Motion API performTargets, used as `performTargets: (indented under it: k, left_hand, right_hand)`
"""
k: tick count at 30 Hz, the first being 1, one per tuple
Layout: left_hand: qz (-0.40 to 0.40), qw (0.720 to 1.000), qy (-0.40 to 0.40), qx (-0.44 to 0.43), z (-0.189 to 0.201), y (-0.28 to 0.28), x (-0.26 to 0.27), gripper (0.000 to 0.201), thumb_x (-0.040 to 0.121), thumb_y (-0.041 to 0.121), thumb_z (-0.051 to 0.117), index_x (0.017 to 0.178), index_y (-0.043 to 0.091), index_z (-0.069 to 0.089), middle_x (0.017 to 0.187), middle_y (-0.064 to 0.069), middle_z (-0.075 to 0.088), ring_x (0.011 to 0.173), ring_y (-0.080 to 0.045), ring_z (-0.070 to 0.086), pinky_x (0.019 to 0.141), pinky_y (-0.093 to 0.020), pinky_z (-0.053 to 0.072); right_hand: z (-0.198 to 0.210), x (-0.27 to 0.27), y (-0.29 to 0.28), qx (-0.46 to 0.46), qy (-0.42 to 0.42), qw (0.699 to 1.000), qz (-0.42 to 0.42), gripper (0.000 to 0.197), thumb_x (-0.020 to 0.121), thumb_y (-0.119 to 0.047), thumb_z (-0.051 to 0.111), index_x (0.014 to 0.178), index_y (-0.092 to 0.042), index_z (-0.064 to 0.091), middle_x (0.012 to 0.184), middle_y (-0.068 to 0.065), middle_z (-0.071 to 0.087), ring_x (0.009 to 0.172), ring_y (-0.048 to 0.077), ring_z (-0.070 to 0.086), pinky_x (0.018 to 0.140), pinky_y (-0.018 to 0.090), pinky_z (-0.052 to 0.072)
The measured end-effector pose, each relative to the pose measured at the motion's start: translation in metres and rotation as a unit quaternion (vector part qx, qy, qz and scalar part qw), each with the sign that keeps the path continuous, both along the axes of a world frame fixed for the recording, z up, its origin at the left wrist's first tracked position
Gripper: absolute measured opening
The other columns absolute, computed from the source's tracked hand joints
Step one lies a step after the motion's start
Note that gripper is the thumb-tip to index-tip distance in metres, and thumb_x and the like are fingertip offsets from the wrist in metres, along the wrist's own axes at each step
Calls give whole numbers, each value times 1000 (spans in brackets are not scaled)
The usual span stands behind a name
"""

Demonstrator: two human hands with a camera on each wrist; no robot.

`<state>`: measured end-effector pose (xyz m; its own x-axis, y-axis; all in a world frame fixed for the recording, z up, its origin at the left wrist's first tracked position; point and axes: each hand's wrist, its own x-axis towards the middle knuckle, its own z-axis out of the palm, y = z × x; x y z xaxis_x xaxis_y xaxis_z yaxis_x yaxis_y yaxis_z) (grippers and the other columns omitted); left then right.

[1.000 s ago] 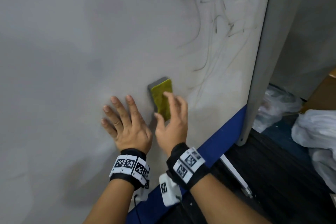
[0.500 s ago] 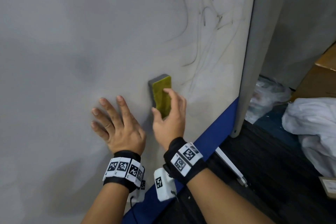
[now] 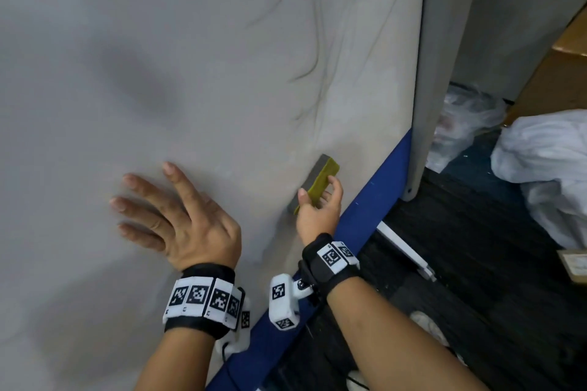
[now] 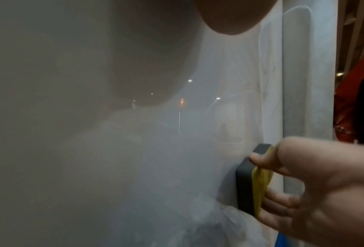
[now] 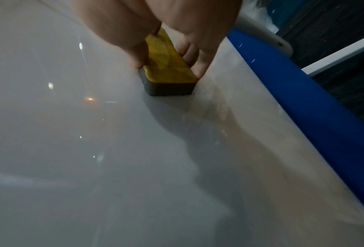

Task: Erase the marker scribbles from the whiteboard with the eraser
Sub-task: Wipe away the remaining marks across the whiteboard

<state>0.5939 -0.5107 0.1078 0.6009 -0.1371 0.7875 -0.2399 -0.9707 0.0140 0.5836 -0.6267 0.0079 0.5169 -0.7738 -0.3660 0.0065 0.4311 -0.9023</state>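
Two hands are on the whiteboard (image 3: 158, 57), each with a black wristband carrying square black-and-white markers. Nearest the camera, the left hand (image 3: 178, 219) lies flat against the whiteboard's lower middle, fingers straight and spread, holding nothing. To its right, near the whiteboard's bottom edge, the right hand (image 3: 317, 213) grips the eraser (image 3: 316, 182): in the right wrist view the thumb presses one long side and the fingers curl along the other, over the yellow back. The eraser's dark grey felt face sits against the whiteboard, tilted so its upper end leans towards the whiteboard's right edge.

Just below and right of the eraser runs the blue strip (image 3: 374, 187) along the whiteboard's bottom. Above the eraser, in the whiteboard's upper right part, dark marker scribbles (image 3: 320, 25) remain as long curved lines and smudges; the surface round the hands shows only faint grey haze. A pale grey frame post (image 3: 441, 73) stands along the whiteboard's right edge.

Beyond the whiteboard's right edge, on the dark floor (image 3: 476, 247), lie a crumpled clear plastic bag (image 3: 467, 117) and, farther right, a heap of white cloth (image 3: 546, 162). A brown cardboard box (image 3: 559, 73) stands behind them.
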Motion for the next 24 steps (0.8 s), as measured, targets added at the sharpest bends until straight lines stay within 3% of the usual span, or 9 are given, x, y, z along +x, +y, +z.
performTargets:
  k: [4,8,11,14,18,22,24]
  left_hand:
    - [0,1000,11,3,-3,-1,0,61,95,11,44,150,1,20,145,-46,22,131,-65,13,115,-50,-17]
    - [-6,1000,23,-13,-3,-3,-3,57,97,12,42,149,0,22,144,-47,23,131,-65,13,114,-48,-18]
    - [-9,999,38,-22,0,-5,-3,58,97,11,43,150,0,21,145,-47,22,131,-65,12,114,-48,-19]
    - [-11,999,46,-27,0,-6,-2,59,97,12,44,150,1,20,145,-46,21,132,-64,12,114,-49,-18]
    - [-16,999,34,-26,-2,-9,-2,60,98,13,42,151,0,16,146,-45,20,132,-63,11,114,-49,-18]
    - [-16,999,15,-25,-1,-10,-5,56,99,12,39,149,-1,20,144,-48,19,132,-63,7,113,-51,-19]
    - [-37,999,15,-4,-2,-10,-4,62,99,9,37,154,1,9,146,-46,16,137,-58,-1,111,-62,-14]
  right_hand:
    - [11,9,-1,26,-13,999,-28,63,86,-15,74,133,-43,44,128,9,54,107,22,63,96,43,54]
    - [41,20,-2,-3,-79,996,-51,60,80,-27,75,125,-52,46,126,6,53,112,21,62,95,42,55]
    - [41,21,-4,-13,-91,995,-43,60,80,-31,75,125,-54,45,127,5,53,116,19,60,95,38,55]
    - [16,15,-8,-1,-37,999,-29,60,87,-24,73,134,-48,43,132,4,51,117,19,58,96,36,53]
    - [3,12,-30,129,59,990,-18,59,92,-23,68,141,-37,39,130,10,57,99,24,62,81,30,48]
    - [29,19,-28,89,-3,996,-24,60,90,-21,70,139,-38,40,132,9,53,107,23,62,93,39,54]
    - [36,22,-24,54,-33,998,-29,60,88,-21,72,134,-43,42,128,6,53,104,19,63,94,41,55]
